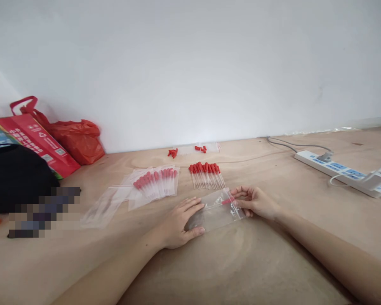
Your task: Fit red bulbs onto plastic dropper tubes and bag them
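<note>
A clear zip bag lies flat on the wooden table between my hands. A dropper with a red rubber bulb is in or over the bag, its bulb toward the right end. My left hand rests on the bag's left end, thumb and fingers spread. My right hand is closed in a pinch at the bulb and the bag's right edge. Just beyond lies a row of red-bulbed droppers. To its left several bagged droppers overlap in a fan.
Flat clear bags lie at left. Loose red bulbs and another bag with red bulbs sit near the wall. A power strip with cables stands at right. Red bags and a black bag occupy the left side.
</note>
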The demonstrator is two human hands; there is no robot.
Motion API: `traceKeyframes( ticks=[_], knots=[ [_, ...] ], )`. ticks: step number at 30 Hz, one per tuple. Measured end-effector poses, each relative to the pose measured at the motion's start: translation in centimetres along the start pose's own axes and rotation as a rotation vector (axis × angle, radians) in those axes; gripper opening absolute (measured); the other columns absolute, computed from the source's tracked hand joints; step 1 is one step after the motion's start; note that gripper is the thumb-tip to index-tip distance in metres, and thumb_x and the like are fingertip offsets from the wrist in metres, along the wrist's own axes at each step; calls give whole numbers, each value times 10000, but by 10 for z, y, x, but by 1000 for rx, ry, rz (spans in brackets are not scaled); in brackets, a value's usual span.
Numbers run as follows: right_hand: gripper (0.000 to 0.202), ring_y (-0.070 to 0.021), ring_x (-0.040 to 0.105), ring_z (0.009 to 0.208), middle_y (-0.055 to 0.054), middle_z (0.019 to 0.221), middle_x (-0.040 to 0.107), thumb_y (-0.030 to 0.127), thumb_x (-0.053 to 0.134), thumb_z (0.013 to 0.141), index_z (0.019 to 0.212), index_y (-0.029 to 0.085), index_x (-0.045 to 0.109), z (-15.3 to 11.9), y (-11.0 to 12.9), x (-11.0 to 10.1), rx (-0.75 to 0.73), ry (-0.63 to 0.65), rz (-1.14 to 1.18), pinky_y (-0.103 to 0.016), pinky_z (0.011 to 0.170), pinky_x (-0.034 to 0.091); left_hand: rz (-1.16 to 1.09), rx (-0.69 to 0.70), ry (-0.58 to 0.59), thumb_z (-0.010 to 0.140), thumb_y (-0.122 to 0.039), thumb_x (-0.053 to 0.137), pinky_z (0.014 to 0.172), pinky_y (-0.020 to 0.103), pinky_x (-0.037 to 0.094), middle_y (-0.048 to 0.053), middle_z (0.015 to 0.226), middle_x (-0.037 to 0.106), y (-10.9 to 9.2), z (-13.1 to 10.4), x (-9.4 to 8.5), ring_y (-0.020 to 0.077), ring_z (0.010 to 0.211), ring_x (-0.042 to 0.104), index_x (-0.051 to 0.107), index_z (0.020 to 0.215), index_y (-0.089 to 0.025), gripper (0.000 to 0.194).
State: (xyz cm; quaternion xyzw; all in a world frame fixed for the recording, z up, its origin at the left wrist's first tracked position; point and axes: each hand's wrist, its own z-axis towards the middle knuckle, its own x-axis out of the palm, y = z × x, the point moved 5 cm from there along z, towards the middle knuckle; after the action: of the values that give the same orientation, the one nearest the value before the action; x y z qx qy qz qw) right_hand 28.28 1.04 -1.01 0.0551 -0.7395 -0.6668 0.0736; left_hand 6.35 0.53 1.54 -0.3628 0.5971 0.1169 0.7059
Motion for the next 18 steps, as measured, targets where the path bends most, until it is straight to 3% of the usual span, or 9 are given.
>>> traceKeyframes(
  ticks=[3,6,9,11,12,14,18],
  knots=[
    [309,-18,346,310,16,628,613,396,681,606,758,152,567,4,-2,3,-39,-61,-163,-162,275,258,-2,-7,5,809,-497,463,1049,413,240,54,1391,311,-1,0,0,226,1286,249,368,1287,-222,560],
    [266,-78,479,449,-8,597,601,409,640,645,704,150,630,7,2,8,-140,-93,-328,-189,386,364,4,-19,14,806,-508,461,1049,418,238,56,1391,311,-2,1,-1,230,1284,253,379,1283,-221,563],
    [239,-127,563,682,-30,754,639,389,584,702,727,172,680,8,8,15,-247,78,-411,-216,578,430,7,-18,22,808,-513,453,1046,422,241,58,1398,296,-2,1,-1,232,1288,244,378,1288,-216,569],
    [266,-108,543,607,-14,696,629,401,558,716,785,177,684,13,6,10,-165,168,-393,-213,540,410,6,-19,26,808,-510,455,1044,429,245,59,1400,291,-2,1,-1,238,1289,238,376,1292,-209,575],
    [282,-94,511,536,-2,631,612,409,564,706,802,171,681,18,4,2,-106,149,-379,-208,498,388,4,-22,27,807,-510,457,1043,433,246,60,1399,293,-1,0,-1,243,1289,239,378,1292,-206,578],
    [294,-78,453,462,17,553,580,413,602,658,780,155,670,32,5,-17,-52,-16,-371,-205,456,352,1,-26,26,805,-509,462,1042,440,247,59,1397,297,-1,0,-2,250,1286,243,381,1292,-205,580],
    [251,-97,483,524,-1,588,594,389,598,641,645,140,630,72,18,-41,-226,-351,-449,-219,508,374,-4,-18,21,804,-503,468,1045,441,243,58,1397,297,0,-1,-1,248,1286,245,376,1296,-213,578]
  ],
)
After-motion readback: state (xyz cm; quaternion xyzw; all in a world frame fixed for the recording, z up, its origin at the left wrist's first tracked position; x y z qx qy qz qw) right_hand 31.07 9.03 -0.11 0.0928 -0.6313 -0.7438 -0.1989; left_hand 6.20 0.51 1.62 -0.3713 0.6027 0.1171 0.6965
